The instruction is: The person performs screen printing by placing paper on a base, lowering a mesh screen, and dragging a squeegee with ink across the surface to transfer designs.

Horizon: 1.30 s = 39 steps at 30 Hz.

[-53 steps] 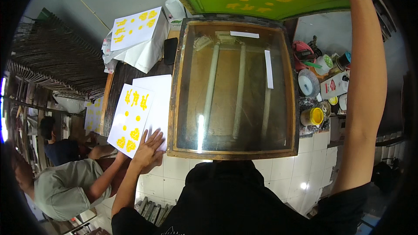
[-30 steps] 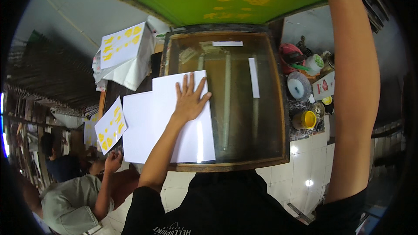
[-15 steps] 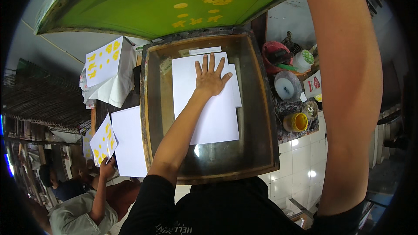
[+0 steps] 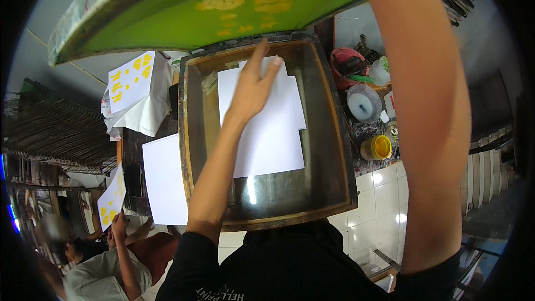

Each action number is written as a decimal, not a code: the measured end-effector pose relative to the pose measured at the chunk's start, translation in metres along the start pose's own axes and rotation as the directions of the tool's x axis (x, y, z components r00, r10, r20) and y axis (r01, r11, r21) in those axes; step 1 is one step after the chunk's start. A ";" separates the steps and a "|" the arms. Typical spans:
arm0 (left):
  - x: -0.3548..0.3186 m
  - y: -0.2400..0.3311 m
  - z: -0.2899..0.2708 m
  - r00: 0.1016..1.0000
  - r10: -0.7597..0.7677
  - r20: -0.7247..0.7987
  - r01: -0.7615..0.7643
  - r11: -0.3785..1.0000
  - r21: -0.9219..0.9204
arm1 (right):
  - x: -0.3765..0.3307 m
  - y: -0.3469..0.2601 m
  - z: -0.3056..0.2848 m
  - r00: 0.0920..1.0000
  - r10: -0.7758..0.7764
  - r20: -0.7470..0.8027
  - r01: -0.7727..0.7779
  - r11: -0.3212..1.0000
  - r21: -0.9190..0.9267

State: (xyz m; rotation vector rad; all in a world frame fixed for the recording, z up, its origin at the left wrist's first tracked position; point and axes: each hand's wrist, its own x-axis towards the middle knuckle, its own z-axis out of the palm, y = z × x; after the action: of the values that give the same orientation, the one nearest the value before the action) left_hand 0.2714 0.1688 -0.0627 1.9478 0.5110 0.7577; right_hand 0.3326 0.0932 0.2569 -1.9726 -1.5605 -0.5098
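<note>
Below the left hand point(image 4: 253, 86) lies a wood-framed glass bed point(image 4: 267, 200), white floor tiles point(image 4: 384, 189) beyond. Fingers spread, it presses flat on a blank white sheet point(image 4: 267, 139). Whether the right hand grips anything cannot be told; it is hidden above the raised green screen point(image 4: 167, 17).

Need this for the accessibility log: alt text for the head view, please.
The person's left hand presses a white sheet flat on a glass-topped printing table, while the right arm holds up a hinged green screen blotched with yellow. Ink pots stand at the right; at lower left another person holds a yellow-printed sheet.
</note>
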 end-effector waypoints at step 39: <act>-0.354 -0.034 -0.045 0.424 -0.764 0.486 0.552 -0.207 -0.807 | -0.266 0.047 0.264 0.913 -0.111 0.394 0.115 0.993 0.012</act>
State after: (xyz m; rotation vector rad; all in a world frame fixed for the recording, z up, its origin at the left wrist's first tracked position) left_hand -0.0164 -0.0090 -0.1812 0.1791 0.8686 0.2799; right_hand 0.2988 0.0550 -0.1174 -2.0939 -1.9267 -0.1665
